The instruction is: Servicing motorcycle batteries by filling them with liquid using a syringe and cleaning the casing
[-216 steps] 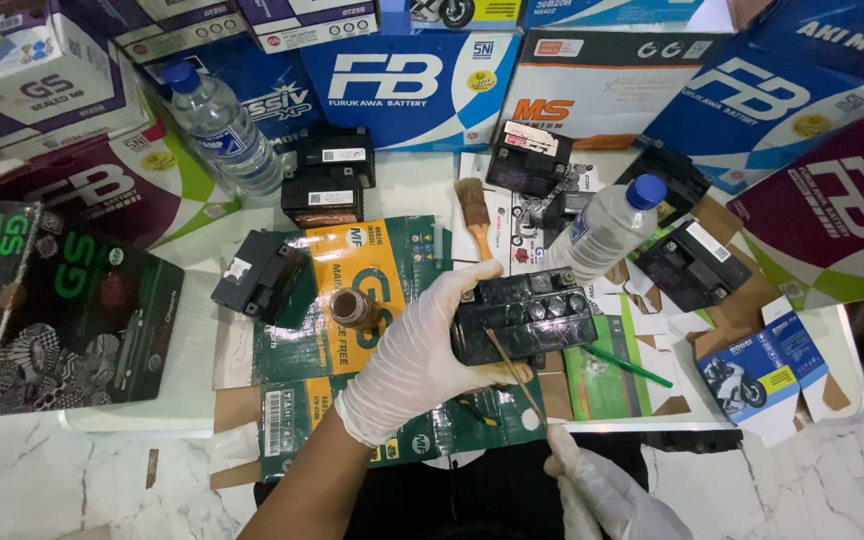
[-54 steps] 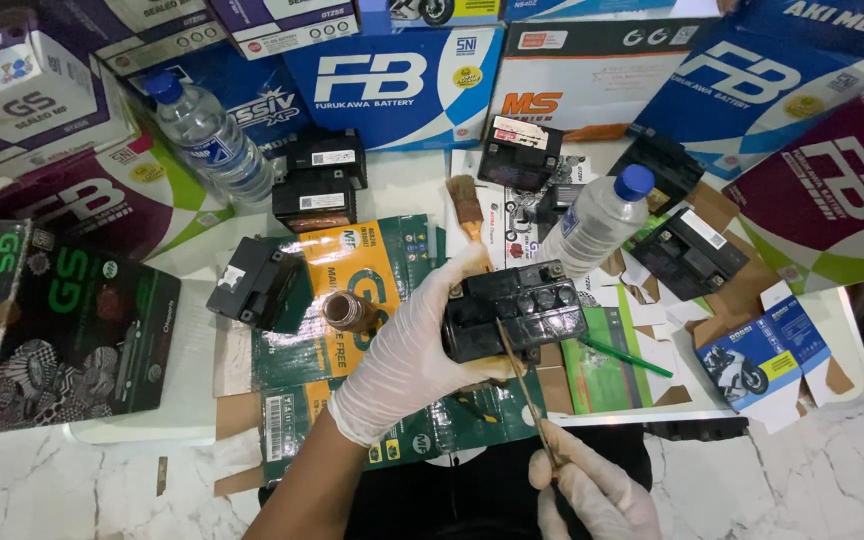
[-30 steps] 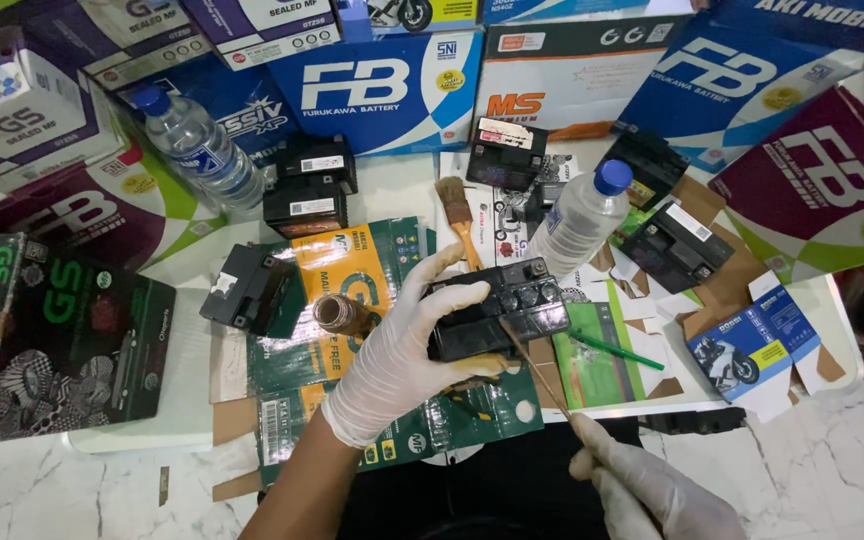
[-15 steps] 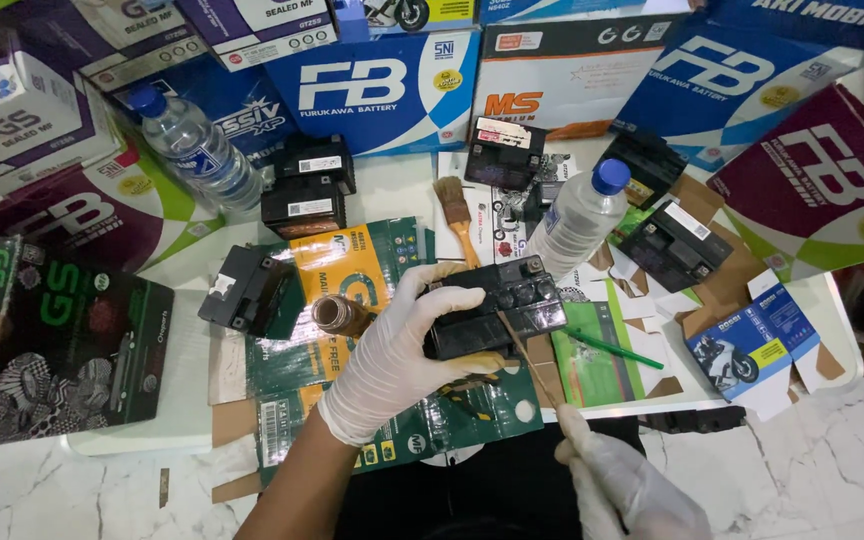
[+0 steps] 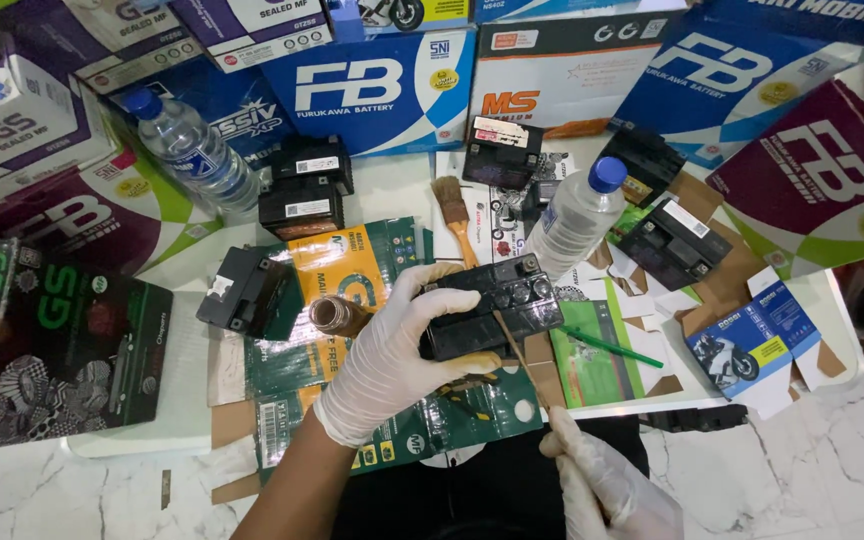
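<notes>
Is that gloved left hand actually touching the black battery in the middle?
Touching. The head view shows the left hand wrapped around the black battery: fingers lie over its top edge and the thumb presses its near side, with no gap between glove and casing.

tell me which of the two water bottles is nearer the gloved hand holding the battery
The capped bottle just right of the paintbrush, beside the left hand; the other bottle lies far left.

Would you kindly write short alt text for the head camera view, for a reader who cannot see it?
A gloved left hand grips a small black battery over a white table, while the gloved right hand holds a thin stick against it. Around them lie other black batteries, two water bottles, a paintbrush and coloured cartons.
</notes>
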